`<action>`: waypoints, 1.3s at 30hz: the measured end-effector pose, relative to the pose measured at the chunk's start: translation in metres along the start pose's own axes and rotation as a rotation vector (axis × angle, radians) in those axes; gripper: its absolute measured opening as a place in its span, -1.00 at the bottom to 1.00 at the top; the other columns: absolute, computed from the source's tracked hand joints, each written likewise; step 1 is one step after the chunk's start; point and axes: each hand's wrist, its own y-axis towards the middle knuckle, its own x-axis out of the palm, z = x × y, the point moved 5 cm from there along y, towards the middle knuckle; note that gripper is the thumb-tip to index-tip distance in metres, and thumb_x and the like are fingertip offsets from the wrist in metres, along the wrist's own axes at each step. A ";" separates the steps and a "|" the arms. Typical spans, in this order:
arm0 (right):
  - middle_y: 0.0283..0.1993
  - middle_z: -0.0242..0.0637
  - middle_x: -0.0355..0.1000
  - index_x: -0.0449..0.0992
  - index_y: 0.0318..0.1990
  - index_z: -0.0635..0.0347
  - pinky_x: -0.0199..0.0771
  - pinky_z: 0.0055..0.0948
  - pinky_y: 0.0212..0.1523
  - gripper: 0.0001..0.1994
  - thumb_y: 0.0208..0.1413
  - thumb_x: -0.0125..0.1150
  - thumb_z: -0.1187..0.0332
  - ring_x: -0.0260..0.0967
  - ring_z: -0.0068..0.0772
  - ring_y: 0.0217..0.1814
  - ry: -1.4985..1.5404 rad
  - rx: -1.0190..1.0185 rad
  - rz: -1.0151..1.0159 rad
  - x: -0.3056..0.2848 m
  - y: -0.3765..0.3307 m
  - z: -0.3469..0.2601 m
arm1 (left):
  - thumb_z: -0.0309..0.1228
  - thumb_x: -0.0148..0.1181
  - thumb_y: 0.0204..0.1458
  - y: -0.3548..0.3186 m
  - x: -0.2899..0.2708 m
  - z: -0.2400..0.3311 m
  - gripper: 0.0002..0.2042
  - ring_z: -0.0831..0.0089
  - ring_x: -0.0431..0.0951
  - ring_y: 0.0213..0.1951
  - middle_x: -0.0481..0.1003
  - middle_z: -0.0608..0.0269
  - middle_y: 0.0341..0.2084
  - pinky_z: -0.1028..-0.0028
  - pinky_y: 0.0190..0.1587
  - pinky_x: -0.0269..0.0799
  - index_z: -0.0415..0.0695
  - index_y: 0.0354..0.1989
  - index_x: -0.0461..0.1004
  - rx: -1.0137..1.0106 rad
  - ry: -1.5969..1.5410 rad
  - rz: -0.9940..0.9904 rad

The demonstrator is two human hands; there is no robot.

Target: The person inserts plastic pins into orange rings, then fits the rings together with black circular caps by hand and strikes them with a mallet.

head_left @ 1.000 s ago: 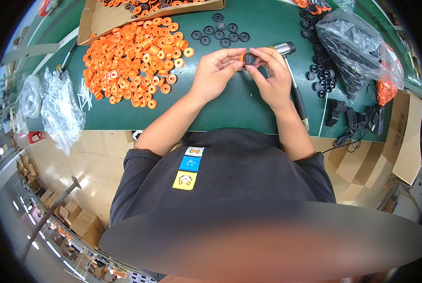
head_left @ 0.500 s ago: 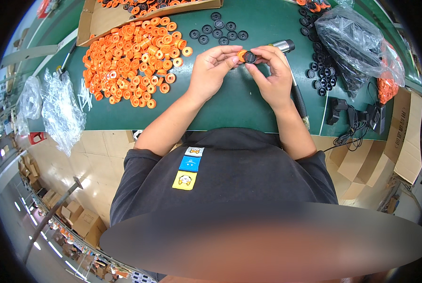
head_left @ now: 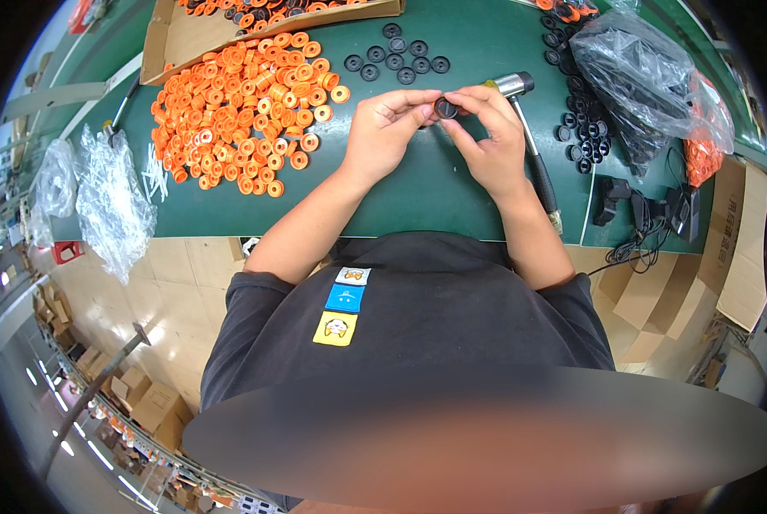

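Observation:
Above the green table, my left hand (head_left: 382, 133) and my right hand (head_left: 493, 141) meet with fingertips pinched around a small black round cap (head_left: 445, 108). The cap's dark face is turned up. No orange shows at the fingertips, so whether a ring sits beneath the cap is hidden. To the left of my left hand spreads a big heap of orange rings (head_left: 238, 120). Several black round caps (head_left: 394, 62) lie in a loose group beyond my hands. A hammer (head_left: 533, 141) with a metal head and black grip lies just right of my right hand.
A cardboard tray (head_left: 156, 47) of orange and black parts stands at the back left. More black caps (head_left: 584, 128) lie to the right, beside a clear plastic bag (head_left: 636, 73). Black cables (head_left: 649, 231) rest near the right front edge. Crumpled plastic (head_left: 113, 193) hangs at left.
The black cap in my right fingers and the orange ring at my left fingertips have come together. The orange ring is no longer visible. My right hand has shifted slightly left.

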 end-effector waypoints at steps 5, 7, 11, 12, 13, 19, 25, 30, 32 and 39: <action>-0.11 -0.16 0.50 0.61 -0.10 0.25 0.51 -0.36 -0.08 -0.65 -0.13 0.42 0.58 0.49 -0.18 -0.10 -0.029 -0.027 0.019 0.001 -0.002 -0.001 | -0.55 0.17 0.20 0.000 0.000 0.000 -0.77 0.52 0.59 -0.21 0.61 0.13 -0.19 0.52 -0.07 0.54 -0.33 0.01 0.53 0.004 -0.001 0.008; -0.11 -0.17 0.50 0.61 -0.10 0.25 0.51 -0.36 -0.08 -0.67 -0.12 0.42 0.57 0.50 -0.18 -0.09 -0.069 -0.010 0.009 0.002 -0.003 -0.001 | -0.55 0.17 0.19 0.000 -0.001 -0.002 -0.76 0.51 0.60 -0.21 0.61 0.13 -0.20 0.51 -0.07 0.54 -0.34 0.01 0.53 -0.040 -0.006 0.024; -0.12 -0.17 0.50 0.61 -0.10 0.25 0.51 -0.36 -0.10 -0.67 -0.10 0.41 0.56 0.50 -0.18 -0.10 -0.085 -0.007 0.010 0.001 -0.002 -0.003 | -0.55 0.18 0.18 0.001 -0.002 -0.003 -0.75 0.50 0.60 -0.22 0.61 0.12 -0.20 0.51 -0.08 0.55 -0.35 0.01 0.52 -0.050 -0.041 0.007; -0.13 -0.17 0.50 0.60 -0.10 0.25 0.51 -0.36 -0.11 -0.67 -0.10 0.41 0.56 0.50 -0.18 -0.10 -0.106 -0.020 0.003 0.002 -0.002 -0.004 | -0.56 0.18 0.18 0.001 -0.003 -0.004 -0.75 0.50 0.61 -0.22 0.61 0.12 -0.20 0.51 -0.08 0.55 -0.35 0.01 0.52 -0.059 -0.045 0.013; -0.13 -0.17 0.49 0.60 -0.10 0.25 0.51 -0.36 -0.12 -0.67 -0.10 0.41 0.56 0.50 -0.18 -0.11 -0.127 -0.033 -0.004 0.002 -0.001 -0.004 | -0.56 0.18 0.18 0.001 -0.003 -0.004 -0.75 0.50 0.61 -0.23 0.61 0.12 -0.21 0.51 -0.08 0.55 -0.35 0.01 0.52 -0.067 -0.050 0.019; -0.14 -0.18 0.49 0.59 -0.10 0.27 0.52 -0.38 -0.16 -0.68 -0.10 0.40 0.55 0.50 -0.18 -0.13 -0.138 -0.071 -0.033 0.000 0.001 -0.010 | -0.59 0.17 0.17 0.001 -0.004 -0.003 -0.79 0.50 0.61 -0.25 0.61 0.10 -0.24 0.50 -0.09 0.57 -0.35 -0.04 0.55 -0.072 -0.054 0.033; -0.14 -0.17 0.49 0.59 -0.11 0.27 0.53 -0.36 -0.20 -0.68 -0.10 0.40 0.56 0.51 -0.18 -0.17 -0.162 -0.063 -0.019 0.000 -0.002 -0.012 | -0.59 0.18 0.16 0.000 -0.004 -0.002 -0.79 0.49 0.61 -0.27 0.62 0.10 -0.26 0.51 -0.12 0.57 -0.37 -0.05 0.55 -0.111 -0.077 0.048; -0.14 -0.17 0.49 0.59 -0.12 0.27 0.54 -0.36 -0.21 -0.68 -0.10 0.40 0.57 0.51 -0.17 -0.18 -0.164 -0.073 -0.014 0.001 -0.001 -0.010 | -0.58 0.18 0.17 0.001 -0.004 -0.003 -0.79 0.49 0.61 -0.27 0.61 0.09 -0.26 0.51 -0.12 0.57 -0.37 -0.04 0.54 -0.100 -0.069 0.029; -0.14 -0.17 0.49 0.59 -0.12 0.27 0.54 -0.36 -0.20 -0.69 -0.10 0.39 0.57 0.51 -0.16 -0.17 -0.163 -0.078 -0.019 0.001 -0.001 -0.010 | -0.58 0.18 0.17 0.001 -0.005 -0.003 -0.78 0.49 0.61 -0.27 0.61 0.09 -0.25 0.51 -0.12 0.57 -0.37 -0.04 0.54 -0.106 -0.068 0.032; -0.15 -0.16 0.48 0.58 -0.12 0.28 0.53 -0.36 -0.20 -0.68 -0.11 0.39 0.57 0.50 -0.16 -0.16 -0.153 -0.065 -0.028 0.001 -0.001 -0.008 | -0.52 0.21 0.17 0.001 0.000 0.002 -0.81 0.53 0.60 -0.29 0.60 0.17 -0.31 0.54 -0.15 0.57 -0.36 -0.09 0.53 -0.141 -0.037 0.054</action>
